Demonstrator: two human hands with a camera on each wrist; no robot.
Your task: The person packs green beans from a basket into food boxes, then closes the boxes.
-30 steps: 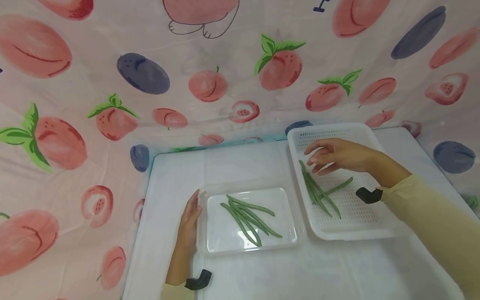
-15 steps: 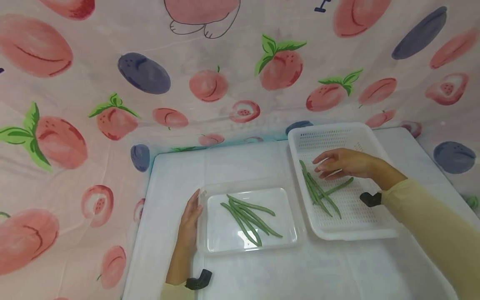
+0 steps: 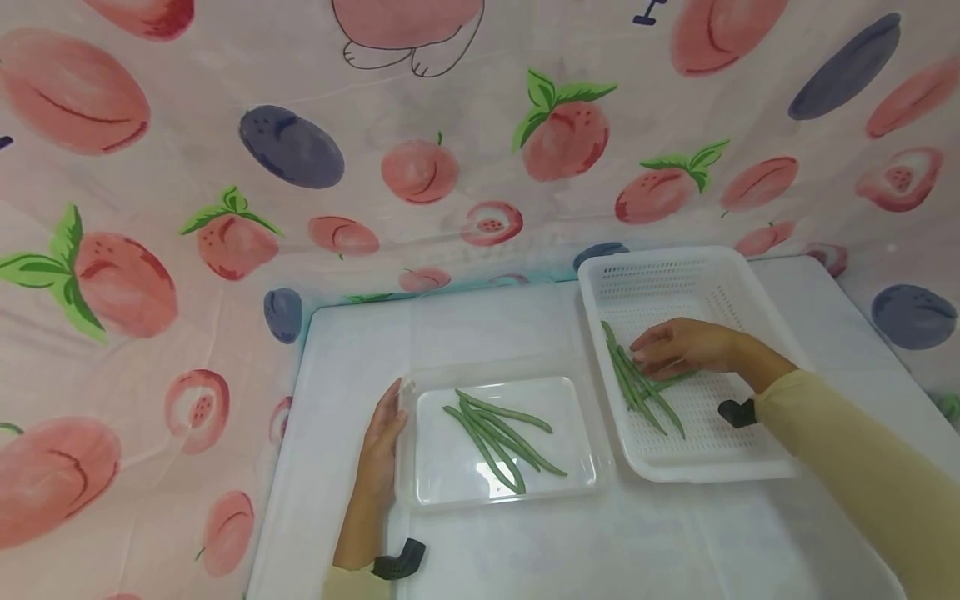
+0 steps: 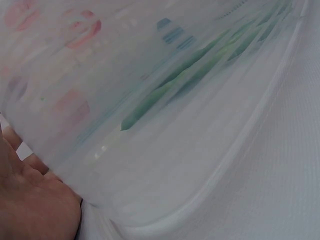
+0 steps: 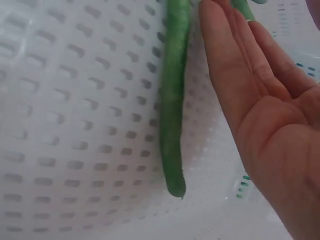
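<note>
In the head view my right hand point(image 3: 686, 346) is low inside a white perforated basket point(image 3: 723, 454), its fingers over several green beans point(image 3: 651, 392). Close up in the right wrist view, one bean point(image 5: 173, 100) lies beside the extended fingers point(image 5: 230, 60), not between them. My left hand point(image 3: 381, 437) rests against the left wall of a clear plastic container point(image 3: 442, 479), in which several green beans point(image 3: 498, 433) lie fanned out. Through the wall of that container, the left wrist view shows the beans point(image 4: 175, 82), with the palm point(image 4: 42, 205) at its corner.
Both containers stand side by side on a white-covered table point(image 3: 360, 342), the basket to the right and farther back. A fruit-print cloth point(image 3: 420, 100) hangs behind and at the sides. Each wrist carries a small black device point(image 3: 401, 560).
My right hand has moved down and slightly toward me in the basket, closer to the beans. The left hand and the clear container have stayed in place.
</note>
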